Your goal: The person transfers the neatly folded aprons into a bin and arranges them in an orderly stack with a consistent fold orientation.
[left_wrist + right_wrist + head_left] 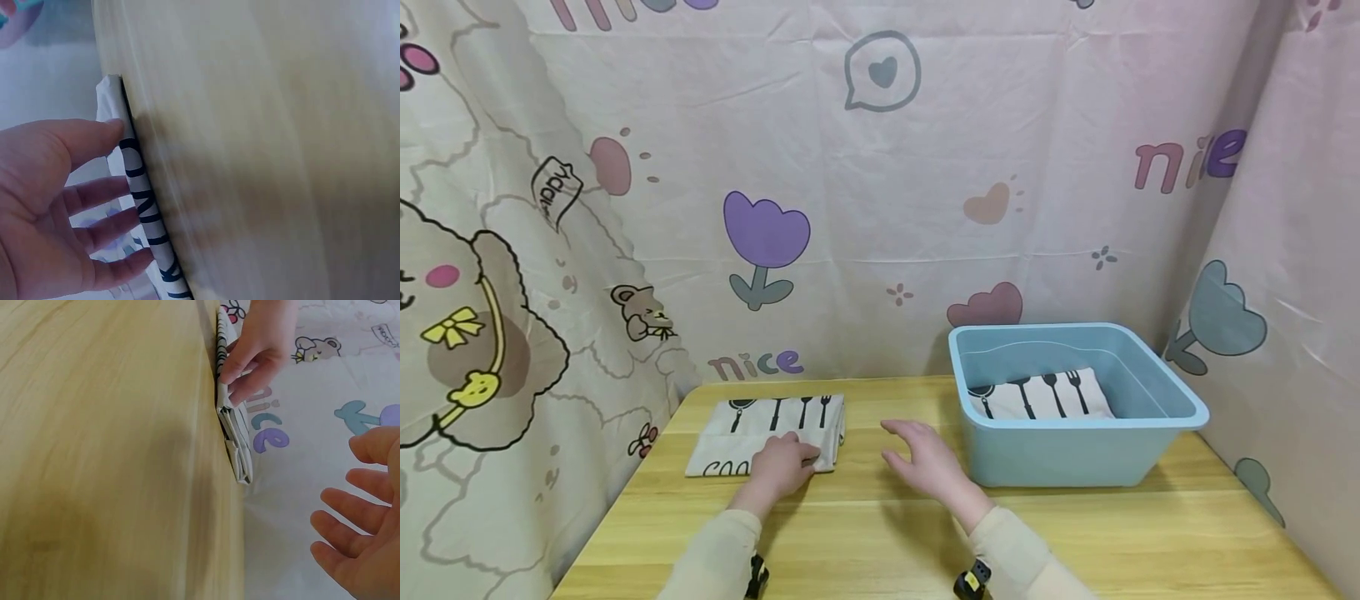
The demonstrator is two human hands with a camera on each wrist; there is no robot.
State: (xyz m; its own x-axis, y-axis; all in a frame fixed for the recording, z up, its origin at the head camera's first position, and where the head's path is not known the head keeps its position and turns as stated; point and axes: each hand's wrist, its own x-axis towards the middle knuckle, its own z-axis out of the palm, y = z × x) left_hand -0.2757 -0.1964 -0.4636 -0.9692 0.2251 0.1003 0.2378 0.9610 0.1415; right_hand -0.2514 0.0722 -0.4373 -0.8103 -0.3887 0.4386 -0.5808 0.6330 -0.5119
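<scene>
A folded white kitchen cloth [775, 429], printed with black utensils and lettering, lies flat at the left of the table. My left hand [782, 465] rests on its near right part. In the left wrist view, the thumb and spread fingers [112, 226] touch the cloth's surface without curling round it. My right hand [927, 458] hovers above the table between the cloth and a blue plastic bin, fingers apart and holding nothing. Seen from the right wrist, its fingers [353, 509] are loosely bent, away from the folded cloth [234, 434].
The blue bin [1075, 454] stands at the right of the wooden table [865, 542]. Inside it lies another white cloth [1045, 396] with the same utensil print. A patterned curtain [880, 200] hangs behind the table and along both sides.
</scene>
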